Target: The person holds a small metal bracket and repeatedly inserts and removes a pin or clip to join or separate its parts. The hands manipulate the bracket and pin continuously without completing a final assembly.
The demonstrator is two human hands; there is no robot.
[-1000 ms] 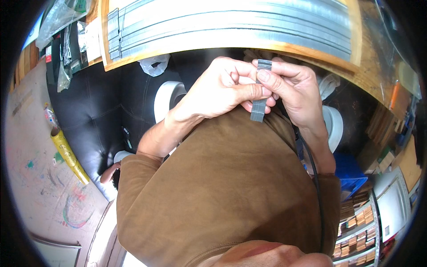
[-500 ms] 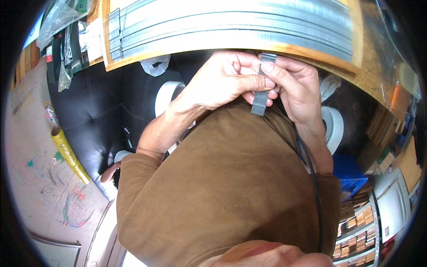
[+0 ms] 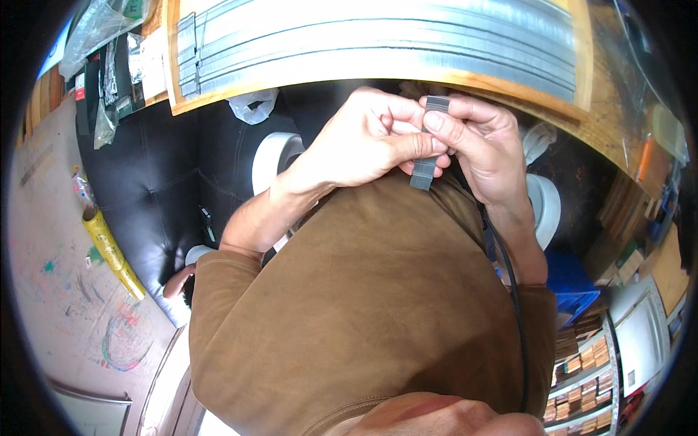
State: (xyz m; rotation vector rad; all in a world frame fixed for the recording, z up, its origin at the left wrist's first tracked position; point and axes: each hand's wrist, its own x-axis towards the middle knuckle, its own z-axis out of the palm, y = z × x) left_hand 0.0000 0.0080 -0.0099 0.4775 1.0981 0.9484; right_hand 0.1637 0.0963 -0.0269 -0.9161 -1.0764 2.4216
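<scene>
Both hands grasp one short grey staple strip (image 3: 427, 145). Left hand (image 3: 363, 142) pinches its middle; right hand (image 3: 483, 149) pinches its upper end with the fingertips. The strip stands upright between them, just below the wooden board (image 3: 378, 81) carrying long grey staple rows (image 3: 378, 43).

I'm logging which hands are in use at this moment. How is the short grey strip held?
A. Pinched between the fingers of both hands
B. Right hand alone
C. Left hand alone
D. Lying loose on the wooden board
A: the left hand and the right hand both pinch the grey strip between their fingers, just below the wooden board.
</scene>
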